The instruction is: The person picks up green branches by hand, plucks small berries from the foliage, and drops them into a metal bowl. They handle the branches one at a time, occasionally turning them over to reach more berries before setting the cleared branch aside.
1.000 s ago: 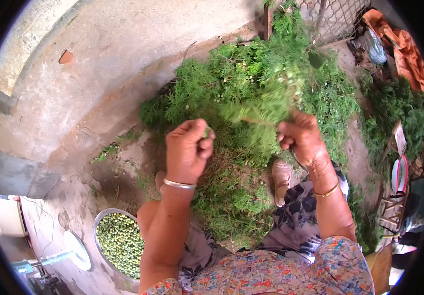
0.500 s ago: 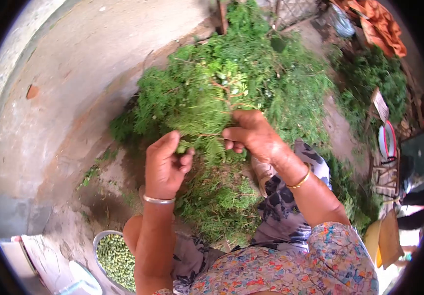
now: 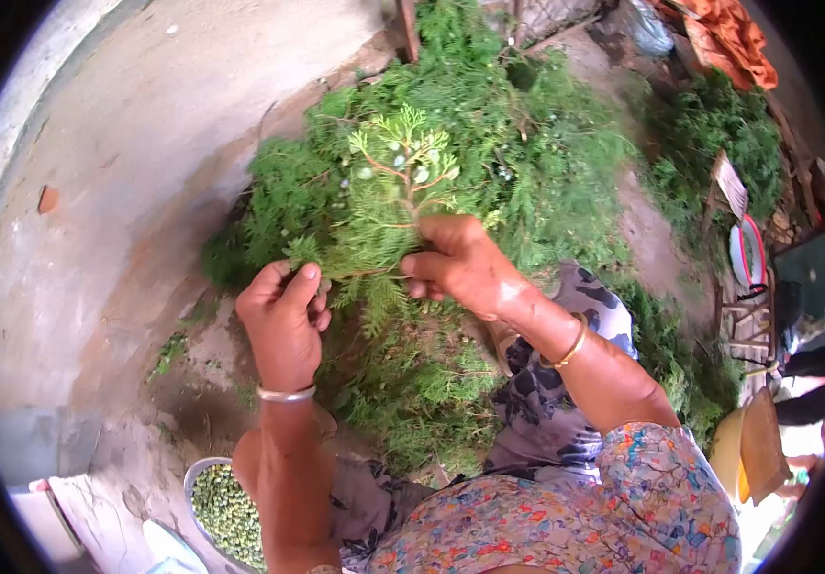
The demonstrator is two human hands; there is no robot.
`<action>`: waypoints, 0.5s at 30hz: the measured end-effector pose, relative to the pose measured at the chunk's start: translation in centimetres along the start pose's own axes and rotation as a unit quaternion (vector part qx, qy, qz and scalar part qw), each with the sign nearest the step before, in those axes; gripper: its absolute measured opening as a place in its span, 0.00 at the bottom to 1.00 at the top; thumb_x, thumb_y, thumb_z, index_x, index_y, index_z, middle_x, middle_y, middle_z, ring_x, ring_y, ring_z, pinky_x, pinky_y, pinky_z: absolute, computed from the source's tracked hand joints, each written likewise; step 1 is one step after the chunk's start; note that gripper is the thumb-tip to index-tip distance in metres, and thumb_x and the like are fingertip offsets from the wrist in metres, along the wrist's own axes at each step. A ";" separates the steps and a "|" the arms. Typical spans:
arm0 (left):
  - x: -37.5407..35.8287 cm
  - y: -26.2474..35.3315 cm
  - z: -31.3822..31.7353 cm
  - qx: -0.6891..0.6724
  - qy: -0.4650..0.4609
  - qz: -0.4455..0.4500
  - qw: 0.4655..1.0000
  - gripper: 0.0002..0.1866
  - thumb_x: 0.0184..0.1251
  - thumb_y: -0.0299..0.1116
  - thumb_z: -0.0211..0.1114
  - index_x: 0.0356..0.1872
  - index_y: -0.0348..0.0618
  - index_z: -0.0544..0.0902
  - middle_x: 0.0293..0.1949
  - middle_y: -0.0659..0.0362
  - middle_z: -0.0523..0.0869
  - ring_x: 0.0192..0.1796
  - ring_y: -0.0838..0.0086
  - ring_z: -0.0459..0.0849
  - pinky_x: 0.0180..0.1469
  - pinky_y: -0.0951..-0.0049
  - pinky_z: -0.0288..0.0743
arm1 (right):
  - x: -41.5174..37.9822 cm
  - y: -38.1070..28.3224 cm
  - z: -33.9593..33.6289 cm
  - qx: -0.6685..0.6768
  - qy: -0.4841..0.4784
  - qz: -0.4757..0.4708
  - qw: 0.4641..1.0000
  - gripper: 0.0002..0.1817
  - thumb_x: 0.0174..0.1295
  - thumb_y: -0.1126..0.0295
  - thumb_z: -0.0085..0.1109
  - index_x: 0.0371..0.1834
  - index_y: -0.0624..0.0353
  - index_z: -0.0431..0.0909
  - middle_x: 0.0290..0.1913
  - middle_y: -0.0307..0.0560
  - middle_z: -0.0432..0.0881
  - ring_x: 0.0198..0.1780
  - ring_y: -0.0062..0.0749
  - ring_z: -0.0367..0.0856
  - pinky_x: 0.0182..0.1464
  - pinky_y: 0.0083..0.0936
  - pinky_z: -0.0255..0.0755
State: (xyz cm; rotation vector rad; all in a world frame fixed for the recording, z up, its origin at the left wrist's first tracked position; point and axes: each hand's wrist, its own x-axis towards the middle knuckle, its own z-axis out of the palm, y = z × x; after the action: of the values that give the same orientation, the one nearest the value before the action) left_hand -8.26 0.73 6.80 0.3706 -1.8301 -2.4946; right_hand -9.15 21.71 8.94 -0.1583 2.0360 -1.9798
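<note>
Daylight fills the scene, soft and even on the concrete floor (image 3: 144, 143), which reads pale and a little washed out; the shadows are weak, the darkest patch lying under the heap of green branches (image 3: 489, 143) and beside the left hand (image 3: 283, 320); no hard glare shows except at the lower right corner, where a strip is blown out to white. The fisheye lens bends straight lines strongly toward the rim and a black vignette rings the view; the centre is fairly sharp, the sprig (image 3: 398, 177) and right hand (image 3: 460, 263) crisp; the edges smear, perhaps from head motion, so the bowl of green berries (image 3: 226, 507) looks soft.
</note>
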 end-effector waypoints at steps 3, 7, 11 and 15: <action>1.6 1.0 -2.3 -0.023 0.110 0.018 0.994 0.05 0.63 0.26 0.62 0.35 0.35 0.77 0.27 0.55 0.79 0.24 0.78 0.73 0.20 0.79 0.64 | 0.0 -0.3 -1.3 0.056 0.081 0.017 0.995 0.02 0.58 0.80 0.56 0.31 0.68 0.74 0.23 0.44 0.78 0.20 0.19 0.74 0.20 0.17 0.67; 1.8 0.1 -2.9 -0.174 -0.026 -0.053 0.983 0.08 0.64 0.25 0.60 0.43 0.36 0.78 0.34 0.48 0.81 0.28 0.73 0.76 0.27 0.78 0.71 | 0.3 0.5 -0.9 0.175 0.110 -0.009 0.978 0.08 0.58 0.80 0.58 0.41 0.65 0.75 0.25 0.42 0.79 0.21 0.18 0.73 0.20 0.16 0.67; 0.9 -1.6 -1.3 -0.208 -0.120 -0.105 0.965 0.11 0.67 0.24 0.56 0.47 0.31 0.77 0.37 0.46 0.82 0.31 0.69 0.80 0.33 0.74 0.79 | 0.3 0.8 0.2 0.221 0.116 -0.009 0.968 0.15 0.52 0.82 0.64 0.43 0.60 0.76 0.28 0.38 0.80 0.24 0.16 0.73 0.23 0.16 0.67; -0.2 -0.8 0.9 -0.202 -0.170 -0.097 0.960 0.11 0.68 0.24 0.54 0.47 0.27 0.76 0.39 0.45 0.82 0.36 0.66 0.83 0.40 0.69 0.83 | 0.4 0.7 1.3 0.187 0.114 -0.028 0.975 0.16 0.48 0.83 0.67 0.41 0.62 0.76 0.30 0.40 0.82 0.27 0.17 0.75 0.27 0.17 0.71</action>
State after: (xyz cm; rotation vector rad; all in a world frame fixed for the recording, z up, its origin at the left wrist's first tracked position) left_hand -8.16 1.88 6.30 0.1108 -1.3576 -3.1429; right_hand -9.10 20.39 8.18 0.0993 1.7511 -2.4731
